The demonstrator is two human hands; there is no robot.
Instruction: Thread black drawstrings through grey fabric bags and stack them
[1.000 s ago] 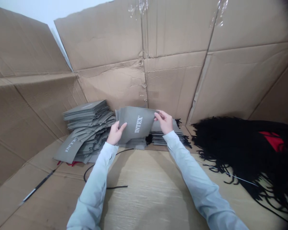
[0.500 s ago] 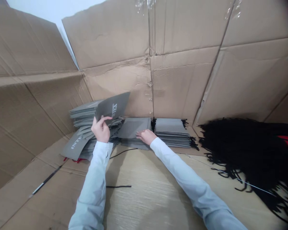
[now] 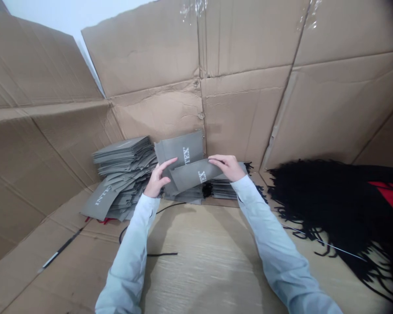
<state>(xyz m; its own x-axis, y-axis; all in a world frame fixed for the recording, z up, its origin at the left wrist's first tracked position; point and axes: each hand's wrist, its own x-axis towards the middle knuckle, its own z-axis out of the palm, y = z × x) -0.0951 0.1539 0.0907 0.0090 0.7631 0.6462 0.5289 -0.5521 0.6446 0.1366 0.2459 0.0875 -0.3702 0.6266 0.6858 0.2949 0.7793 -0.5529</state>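
My left hand (image 3: pixel 157 176) holds a flat grey pouch (image 3: pixel 170 148) with white lettering at its left edge, thumb and index finger spread over the front; its other fingers are hidden. In front of it, a second grey pouch (image 3: pixel 190 175) with the same lettering is tilted and bent. My right hand (image 3: pixel 227 166) pinches this front pouch at its upper right corner. Below the hands lies a low pile of grey pouches (image 3: pixel 193 195), partly covered. A neater stack (image 3: pixel 224 189) with black cord ends stands to its right.
A tall uneven stack of grey pouches (image 3: pixel 122 150) leans at the left. Black cords (image 3: pixel 327 196) form a big heap at the right, with a red piece (image 3: pixel 388 194) on it. Loose cords (image 3: pixel 163 254) lie on the table (image 3: pixel 203 261). Cardboard walls (image 3: pixel 242 113) enclose the back and left.
The left hand has moved right with its pouch, away from the tall stack. My right hand has risen from the middle pile and now grips the front pouch's corner.
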